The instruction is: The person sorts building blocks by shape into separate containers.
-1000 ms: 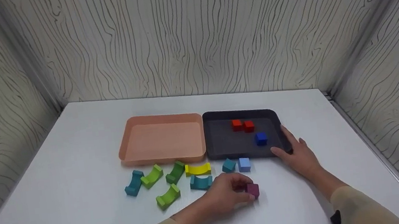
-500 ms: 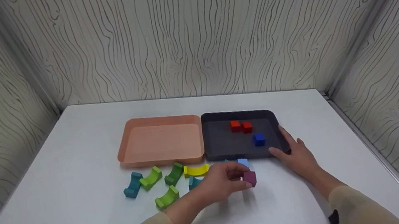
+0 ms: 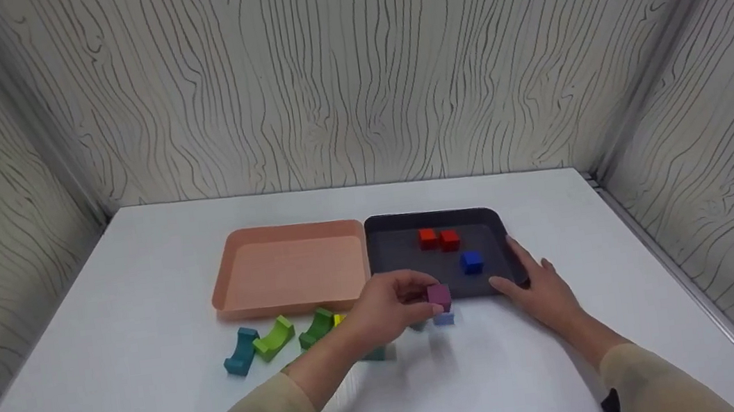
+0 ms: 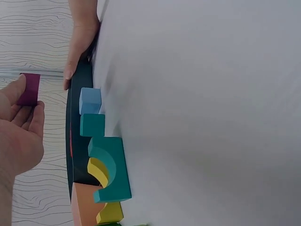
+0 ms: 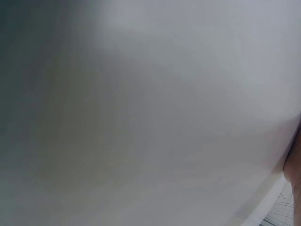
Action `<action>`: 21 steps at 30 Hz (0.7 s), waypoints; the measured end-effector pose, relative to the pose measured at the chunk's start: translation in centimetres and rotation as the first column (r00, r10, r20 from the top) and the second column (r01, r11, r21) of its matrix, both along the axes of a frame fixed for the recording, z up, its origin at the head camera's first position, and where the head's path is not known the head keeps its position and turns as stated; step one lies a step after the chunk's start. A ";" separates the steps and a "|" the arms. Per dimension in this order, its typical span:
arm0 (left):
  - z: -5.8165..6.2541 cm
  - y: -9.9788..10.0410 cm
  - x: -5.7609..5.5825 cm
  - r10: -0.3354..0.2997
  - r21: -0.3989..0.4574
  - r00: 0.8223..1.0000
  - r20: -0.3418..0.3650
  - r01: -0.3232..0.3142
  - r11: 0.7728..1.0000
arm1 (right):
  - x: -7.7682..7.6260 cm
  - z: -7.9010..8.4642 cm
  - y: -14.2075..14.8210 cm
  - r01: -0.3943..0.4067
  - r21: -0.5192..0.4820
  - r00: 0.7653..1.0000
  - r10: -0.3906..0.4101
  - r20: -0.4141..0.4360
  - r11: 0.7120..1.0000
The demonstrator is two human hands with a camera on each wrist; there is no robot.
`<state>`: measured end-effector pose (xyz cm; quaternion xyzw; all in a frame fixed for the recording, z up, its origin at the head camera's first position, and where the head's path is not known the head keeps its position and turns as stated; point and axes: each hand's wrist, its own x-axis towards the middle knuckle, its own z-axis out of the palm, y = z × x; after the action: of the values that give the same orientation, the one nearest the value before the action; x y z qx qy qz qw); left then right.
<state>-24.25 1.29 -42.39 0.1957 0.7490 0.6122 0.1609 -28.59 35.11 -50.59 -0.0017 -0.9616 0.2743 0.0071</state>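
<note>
A purple cube (image 3: pixel 439 298) is pinched between the thumb and fingers of my left hand (image 3: pixel 385 309), raised over the front edge of the dark tray (image 3: pixel 411 277). The left wrist view also shows this purple cube (image 4: pixel 30 89) between thumb and fingertips. My right hand (image 3: pixel 546 292) rests at the tray's front right corner, its fingers extended along the right side and its thumb at the front rim. Inside the tray sit two red cubes (image 3: pixel 449 241) and a blue cube (image 3: pixel 472 262). A light blue cube (image 4: pixel 90 100) and a teal cube (image 4: pixel 92 125) lie before it.
A peach tray (image 3: pixel 302 308) adjoins the dark one on the left. Several arched blocks lie in front: teal (image 3: pixel 242 351), lime (image 3: pixel 275 338), green (image 3: pixel 316 328) and yellow (image 4: pixel 111 213), some partly hidden by my left arm. Patterned walls (image 3: pixel 324 85) enclose the white table (image 3: pixel 108 322).
My left hand has lifted the purple cube off the table and carried it forward, slightly left, to the dark tray's front edge. My right hand stays at the tray's corner.
</note>
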 end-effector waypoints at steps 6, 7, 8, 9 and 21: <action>0.9 0.0 -1.4 0.053 -0.011 0.999 0.014 -0.053 0.999 | 0.0 0.0 0.1 -0.007 -0.001 1.000 0.007 0.002 1.000; 1.0 0.0 -1.7 0.061 -0.015 0.998 0.017 -0.061 0.998 | 0.0 0.0 0.1 -0.009 0.000 1.000 0.009 0.001 1.000; 1.2 0.1 -1.9 0.070 -0.021 0.997 0.020 -0.069 0.997 | 0.0 0.1 0.1 -0.011 0.002 1.000 0.011 0.002 1.000; 1.3 0.1 -2.2 0.077 -0.026 0.997 0.020 -0.076 0.997 | 0.0 0.1 0.1 -0.012 0.005 1.000 0.012 0.005 1.000; 2.2 1.5 -4.5 0.133 -0.019 0.991 -0.017 -0.134 0.991 | -0.3 0.1 0.1 -0.015 0.016 1.000 0.015 0.008 1.000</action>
<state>-28.71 2.75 -40.17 0.1484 0.7677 0.6126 0.1155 -28.84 35.16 -50.51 0.0044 -0.9638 0.2665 0.0011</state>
